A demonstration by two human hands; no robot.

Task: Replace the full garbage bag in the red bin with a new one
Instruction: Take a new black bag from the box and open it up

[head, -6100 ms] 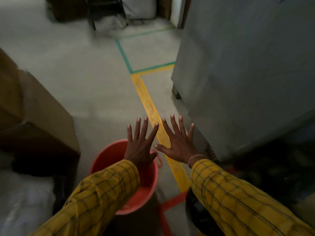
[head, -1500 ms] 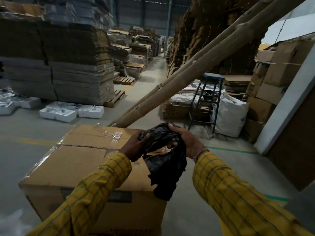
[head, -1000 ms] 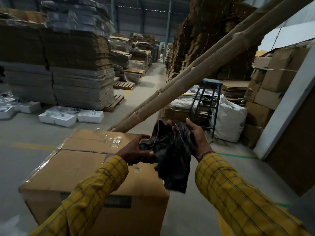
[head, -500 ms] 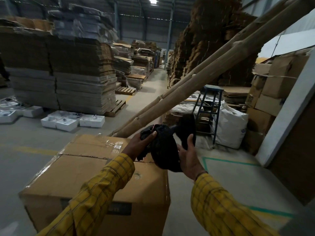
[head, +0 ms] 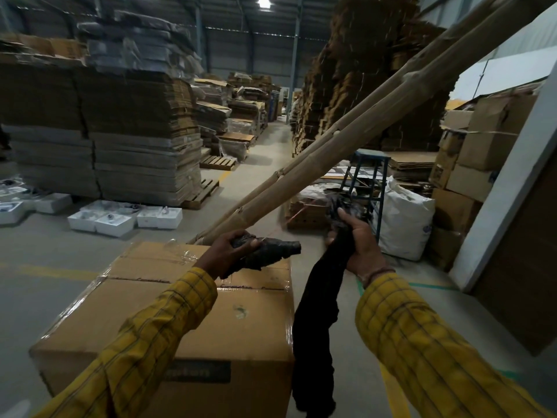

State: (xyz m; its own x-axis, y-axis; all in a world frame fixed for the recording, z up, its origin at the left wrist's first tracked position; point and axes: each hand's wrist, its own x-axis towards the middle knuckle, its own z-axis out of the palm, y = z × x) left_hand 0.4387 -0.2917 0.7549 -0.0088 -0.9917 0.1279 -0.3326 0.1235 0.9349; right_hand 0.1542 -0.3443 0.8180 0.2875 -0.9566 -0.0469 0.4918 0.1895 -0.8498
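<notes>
Your right hand (head: 360, 245) is clenched around a black garbage bag (head: 316, 321), gripping it near its top end so that a crumpled tuft sticks up above your fingers while the rest hangs straight down in a long, narrow, limp strip. The bag is matte black, unopened and bunched along its length, and its lower end dangles in front of the right edge of the cardboard box (head: 180, 312), apart from the floor as far as the view shows. Your left hand (head: 226, 251) is closed around a second dark bundle (head: 268, 251), a wrinkled, tightly rolled wad of black plastic pointing rightward toward your other hand, its free end just short of the hanging bag. A thin reddish thread (head: 289, 221) seems to run between the two hands, though it is blurred and you cannot be sure what it joins. Both bundles are held above the far top edge of the taped box, which stands on the concrete floor right in front of you. Two long bamboo poles (head: 346, 146) slant from behind the box up toward the upper right. Beyond your right hand stand a blue stool (head: 367, 167) and a white sack (head: 401, 218), close together. Both your yellow checked sleeves (head: 437, 351) reach in from below.
</notes>
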